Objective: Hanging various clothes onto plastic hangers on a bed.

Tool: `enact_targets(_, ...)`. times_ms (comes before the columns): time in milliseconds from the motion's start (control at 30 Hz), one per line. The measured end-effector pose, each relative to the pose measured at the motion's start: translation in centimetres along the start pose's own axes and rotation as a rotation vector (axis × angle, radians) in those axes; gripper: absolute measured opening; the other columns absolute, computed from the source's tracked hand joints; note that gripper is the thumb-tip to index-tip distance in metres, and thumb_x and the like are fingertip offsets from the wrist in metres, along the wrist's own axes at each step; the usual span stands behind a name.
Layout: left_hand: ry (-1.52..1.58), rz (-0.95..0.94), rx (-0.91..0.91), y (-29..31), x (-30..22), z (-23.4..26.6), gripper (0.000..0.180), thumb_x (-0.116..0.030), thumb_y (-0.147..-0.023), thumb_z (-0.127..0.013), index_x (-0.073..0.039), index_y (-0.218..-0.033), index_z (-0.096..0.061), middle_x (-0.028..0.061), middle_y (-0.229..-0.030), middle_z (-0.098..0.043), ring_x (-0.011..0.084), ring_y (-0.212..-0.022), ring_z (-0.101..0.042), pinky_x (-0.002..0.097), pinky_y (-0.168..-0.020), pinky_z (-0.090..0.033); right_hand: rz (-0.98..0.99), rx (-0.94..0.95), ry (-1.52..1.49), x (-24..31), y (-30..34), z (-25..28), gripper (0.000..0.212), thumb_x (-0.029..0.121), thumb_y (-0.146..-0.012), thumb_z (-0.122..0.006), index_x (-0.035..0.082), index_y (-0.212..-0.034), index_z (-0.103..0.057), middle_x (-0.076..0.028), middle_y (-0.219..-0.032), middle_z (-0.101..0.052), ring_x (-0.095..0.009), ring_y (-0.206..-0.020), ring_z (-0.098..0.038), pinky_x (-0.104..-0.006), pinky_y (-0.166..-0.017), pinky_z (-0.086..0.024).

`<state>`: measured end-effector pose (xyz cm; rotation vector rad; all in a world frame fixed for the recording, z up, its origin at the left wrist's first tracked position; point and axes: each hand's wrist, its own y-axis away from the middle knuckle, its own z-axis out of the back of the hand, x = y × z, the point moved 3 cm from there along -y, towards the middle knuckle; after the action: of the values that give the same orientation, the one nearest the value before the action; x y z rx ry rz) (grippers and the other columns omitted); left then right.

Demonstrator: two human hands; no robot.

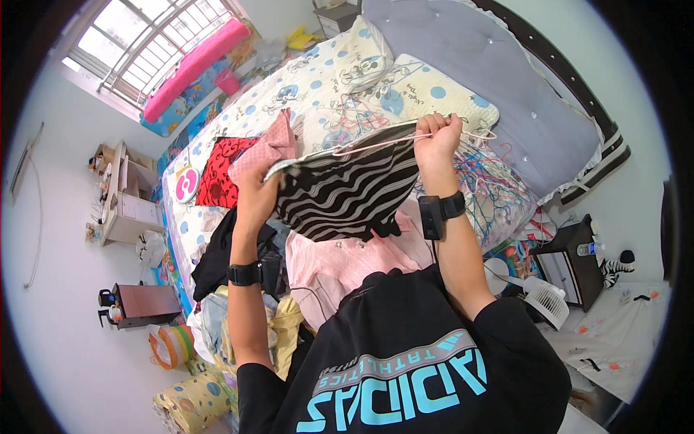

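A black garment with wavy grey-white stripes (pixel 347 189) is stretched between my hands above the bed. My left hand (pixel 256 194) is closed on its left edge. My right hand (pixel 438 142) is closed around a pale pink clothes hanger (pixel 379 145) at the garment's right end. The hanger runs along the upper edge, and its hook sticks out beyond my right fist. Whether that fist also grips cloth, I cannot tell. Beyond my left hand lie a pink checked cloth (pixel 273 145) and a red cloth with black pattern (pixel 217 172). A pink garment (pixel 347 262) lies below the striped one.
Many tangled hangers (pixel 499 184) lie on the bed at right, with more hangers (pixel 365 116) near the pillows (pixel 434 92). Dark clothes (pixel 228 253) and yellow clothes (pixel 285 325) are heaped at left. A round pink-and-white fan (pixel 187 185) rests at the bed's left edge.
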<state>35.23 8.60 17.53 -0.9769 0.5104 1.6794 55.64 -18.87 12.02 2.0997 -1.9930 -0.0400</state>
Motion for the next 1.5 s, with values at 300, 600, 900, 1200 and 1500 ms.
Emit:
enact_targets(300, -0.412, 0.036, 0.365, 6.5, 0.5, -4.2, 0.022, -0.021, -0.087, -0.060, -0.001, -0.096, -0.067, 0.0260, -0.074, -0.059, 0.0437, -0.071, -0.057, 0.0454, -0.064, -0.046, -0.281, -0.020, -0.508, 5.0, -4.8, -0.1, 0.041, 0.030, -0.101, -0.033, 0.011, -0.066, -0.024, 0.002, -0.055, -0.017, -0.013, -0.047, -0.019, -0.0292, -0.047, -0.020)
enact_targets(600, -0.397, -0.242, -0.361, 14.7, 0.9, -1.0, 0.039, 0.012, -0.065, -0.051, 0.000, -0.099, -0.067, 0.0175, -0.081, -0.065, 0.0318, -0.071, -0.064, 0.0355, -0.063, -0.049, -0.632, 0.086, 0.387, 11.5, 4.5, 6.1, 0.039, 0.042, -0.101, -0.039, 0.014, -0.075, -0.040, 0.008, -0.055, -0.017, -0.007, -0.043, -0.016, -0.0243, -0.042, -0.016)
enact_targets(900, -0.357, 0.143, 0.399, 27.3, 6.1, -14.6, 0.025, -0.009, -0.075, -0.063, -0.012, -0.100, -0.068, 0.0078, -0.077, -0.057, 0.0291, -0.070, -0.062, 0.0409, -0.059, -0.050, -0.639, -0.601, 0.928, 26.5, 12.9, 24.4, 0.048, 0.056, -0.097, -0.040, 0.015, -0.073, -0.046, 0.006, -0.051, -0.023, -0.008, -0.039, -0.021, -0.0246, -0.040, -0.018)
enact_targets(1200, -0.189, 0.374, 1.152, 34.1, 16.9, -28.1, 0.031, -0.034, -0.081, -0.064, -0.011, -0.102, -0.067, 0.0156, -0.093, -0.068, 0.0352, -0.089, -0.065, 0.0453, -0.075, -0.052, -1.063, -0.012, 2.314, 39.2, 18.1, 38.9, 0.046, 0.043, -0.099, -0.042, 0.008, -0.074, -0.055, 0.000, -0.052, -0.041, -0.014, -0.045, -0.043, -0.0279, -0.044, -0.032)
enact_targets(1500, -0.396, 0.397, 0.041, 11.7, 32.6, -27.0, 0.033, -0.018, -0.082, -0.063, -0.002, -0.109, -0.053, 0.0219, -0.099, -0.057, 0.0413, -0.092, -0.056, 0.0491, -0.080, -0.046, -0.790, -0.040, 2.202, 33.0, 16.4, 36.3, 0.042, 0.031, -0.099, -0.046, 0.003, -0.068, -0.056, 0.000, -0.054, -0.044, -0.009, -0.052, -0.041, -0.0276, -0.050, -0.031)
